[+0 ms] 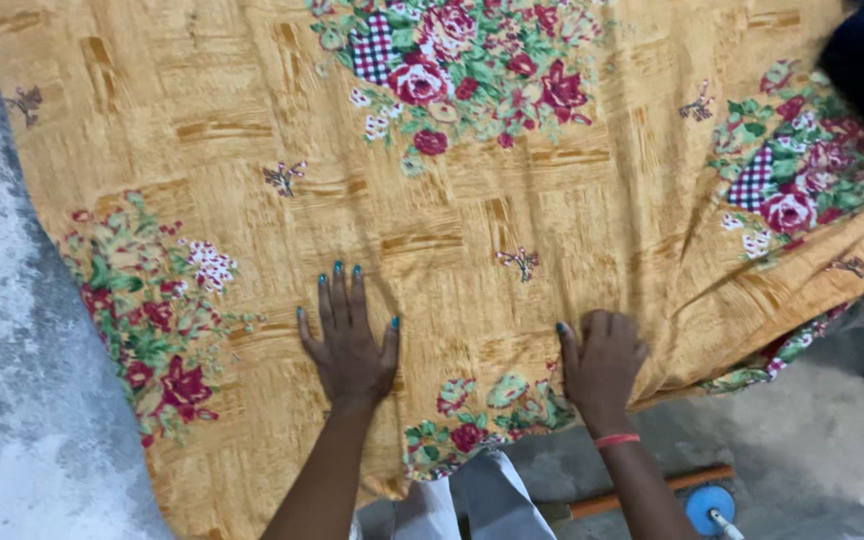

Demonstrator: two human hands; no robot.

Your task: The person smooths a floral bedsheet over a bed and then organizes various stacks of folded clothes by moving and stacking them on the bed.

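Spread across most of the frame, over a grey floor [12, 330]: one mustard-yellow cloth [512, 190] with a woodgrain print and four red rose clusters. Left hand [349, 340] flat at lower centre, grip spread wide. Right hand [602, 362] beside it, grip curled, bunching cloth. Lower right: one orange stick [652, 490], one blue disc [709, 505].

Left hand [350, 340] flat on yellow floral cloth [512, 200], right hand [602, 362] bunching its edge, grey floor [12, 380]

One yellow flowered cloth [512, 190] – two hands on it, left hand [350, 345] and right hand [602, 362] – one orange stick [652, 490], one blue disc [710, 507].
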